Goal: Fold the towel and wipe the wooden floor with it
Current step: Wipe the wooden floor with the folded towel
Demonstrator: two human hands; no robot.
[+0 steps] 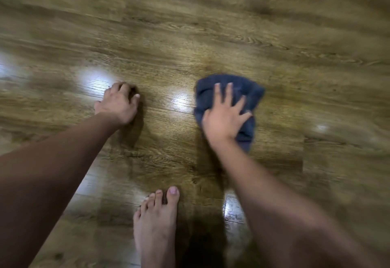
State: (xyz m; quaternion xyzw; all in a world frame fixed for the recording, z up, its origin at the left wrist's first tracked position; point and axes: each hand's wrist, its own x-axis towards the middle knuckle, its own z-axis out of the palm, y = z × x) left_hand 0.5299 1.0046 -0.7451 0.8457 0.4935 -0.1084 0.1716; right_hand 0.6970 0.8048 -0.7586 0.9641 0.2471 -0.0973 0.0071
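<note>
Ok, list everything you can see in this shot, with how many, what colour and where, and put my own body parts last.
wooden floor: one, brown planks with bright light glare patches, fills the whole view.
towel: one, dark blue, bunched on the floor right of centre, under the right hand.
left hand: one, left of centre, resting on the floor with fingers bent, holding nothing.
right hand: one, right of centre, fingers spread flat, pressing on the towel.
forearms: two, bare, reaching in from the lower corners.
foot: one, bare, bottom centre, toes pointing up the frame.
</note>
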